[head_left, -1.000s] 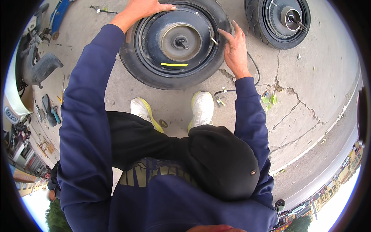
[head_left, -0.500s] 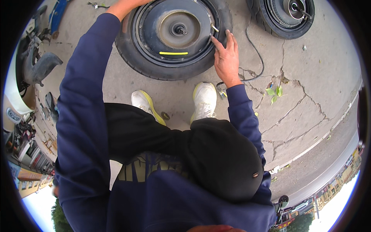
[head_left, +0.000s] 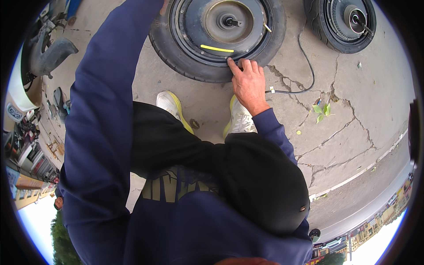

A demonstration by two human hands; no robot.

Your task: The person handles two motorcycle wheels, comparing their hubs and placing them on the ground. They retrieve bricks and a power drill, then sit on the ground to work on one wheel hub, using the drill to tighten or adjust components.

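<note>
A wheel [head_left: 176,53] with a black tyre and dark hub lies flat on the ground in front of me. Its axle [head_left: 233,22] points up, and a yellow strip [head_left: 217,48] marks the hub face. A small valve stem [head_left: 267,28] stands at the rim's right side. My right hand [head_left: 249,84] rests on the wheel's near edge, holding nothing. Its index finger touches the rim by a small bolt, while the other fingers bend over the tyre. Only a sliver of my left hand [head_left: 164,7] shows beside the tyre's far left; its fingers are hidden.
A second wheel [head_left: 341,26] lies at the far right. A black cable [head_left: 312,70] curves over the cracked concrete. Green leaves [head_left: 322,110] lie right of my shoes [head_left: 242,117]. Vehicle parts [head_left: 55,57] stand at the left.
My right hand has moved from the tyre's right side round to its near edge, its index finger now on the rim. My left hand has mostly left view. The scene has shifted rightward and up.
</note>
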